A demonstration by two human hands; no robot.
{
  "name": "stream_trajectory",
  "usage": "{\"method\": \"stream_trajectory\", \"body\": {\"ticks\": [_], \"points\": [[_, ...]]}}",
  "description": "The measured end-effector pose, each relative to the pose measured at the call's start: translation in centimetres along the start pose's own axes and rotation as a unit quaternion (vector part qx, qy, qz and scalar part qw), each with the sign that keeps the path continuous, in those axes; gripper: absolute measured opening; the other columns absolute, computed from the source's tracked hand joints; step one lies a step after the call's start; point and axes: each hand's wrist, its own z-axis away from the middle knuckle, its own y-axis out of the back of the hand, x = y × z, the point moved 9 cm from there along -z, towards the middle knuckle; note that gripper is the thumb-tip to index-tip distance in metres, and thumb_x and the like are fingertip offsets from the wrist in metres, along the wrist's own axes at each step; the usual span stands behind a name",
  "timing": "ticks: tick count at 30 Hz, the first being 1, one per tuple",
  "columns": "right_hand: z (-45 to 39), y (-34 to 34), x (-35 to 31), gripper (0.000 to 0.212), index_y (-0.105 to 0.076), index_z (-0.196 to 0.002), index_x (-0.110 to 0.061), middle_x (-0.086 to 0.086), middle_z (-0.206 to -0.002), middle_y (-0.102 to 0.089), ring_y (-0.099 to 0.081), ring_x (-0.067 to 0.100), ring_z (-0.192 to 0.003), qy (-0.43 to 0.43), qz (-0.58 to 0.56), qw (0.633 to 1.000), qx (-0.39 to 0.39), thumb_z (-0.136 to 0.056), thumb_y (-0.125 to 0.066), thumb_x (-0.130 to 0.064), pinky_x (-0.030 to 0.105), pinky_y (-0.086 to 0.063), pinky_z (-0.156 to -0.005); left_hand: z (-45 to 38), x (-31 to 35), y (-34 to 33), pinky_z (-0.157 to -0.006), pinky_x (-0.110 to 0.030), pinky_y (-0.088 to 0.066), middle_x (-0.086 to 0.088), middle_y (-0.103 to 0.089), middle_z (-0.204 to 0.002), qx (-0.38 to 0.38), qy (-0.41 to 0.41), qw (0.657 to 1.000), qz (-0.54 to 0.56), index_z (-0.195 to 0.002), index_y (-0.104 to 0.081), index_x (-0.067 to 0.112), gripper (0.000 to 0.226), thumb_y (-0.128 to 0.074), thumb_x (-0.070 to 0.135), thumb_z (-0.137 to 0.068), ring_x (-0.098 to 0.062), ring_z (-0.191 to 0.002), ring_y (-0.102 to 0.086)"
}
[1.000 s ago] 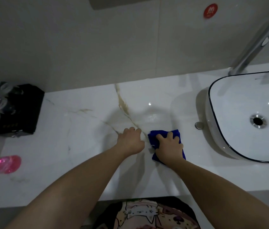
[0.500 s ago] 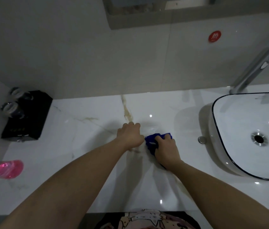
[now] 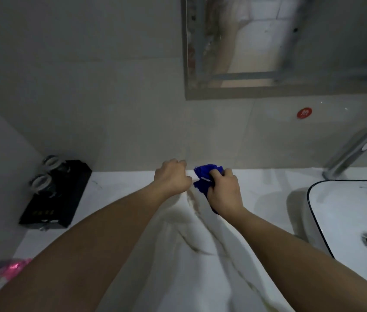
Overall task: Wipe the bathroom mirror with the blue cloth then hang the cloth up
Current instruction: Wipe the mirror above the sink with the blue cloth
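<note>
The deep blue cloth (image 3: 205, 179) was bunched into a crumpled wad, its folds bulging out past the fingers, held above the far part of the white marble counter (image 3: 119, 212) near the wall. The right hand (image 3: 224, 194) gripped it, fingers curled round the fabric. Just left of it, the left hand (image 3: 173, 179) was curled into a loose fist with nothing visible inside. The wall mirror with a grey frame (image 3: 268, 46) hung higher up, far and right. At far left a black rectangular tray (image 3: 60, 199) held two clear glass tumblers (image 3: 47, 174); they looked empty, though the dim light made this uncertain. The white oval basin with a dark rim (image 3: 347, 212) sat at right, bare around its drain.
</note>
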Motion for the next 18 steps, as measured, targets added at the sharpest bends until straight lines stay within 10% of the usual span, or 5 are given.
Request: {"method": "stream_trajectory", "body": {"ticks": [18], "points": [[-8.0,16.9,-7.6,0.035,-0.061,-0.122,-0.004,0.003,-0.112,-0.044,-0.053,0.023,-0.093,0.008,-0.248,0.900,0.357,-0.087,-0.060,0.004,0.002,-0.036,-0.080,-4.9,1.7,14.7,-0.087,-0.036,-0.049,-0.012,-0.057,-0.133,0.226,-0.062,0.965,0.115,-0.141,-0.052,0.012,0.046,-0.051,0.022,-0.096,-0.030,-0.116,-0.056]]}}
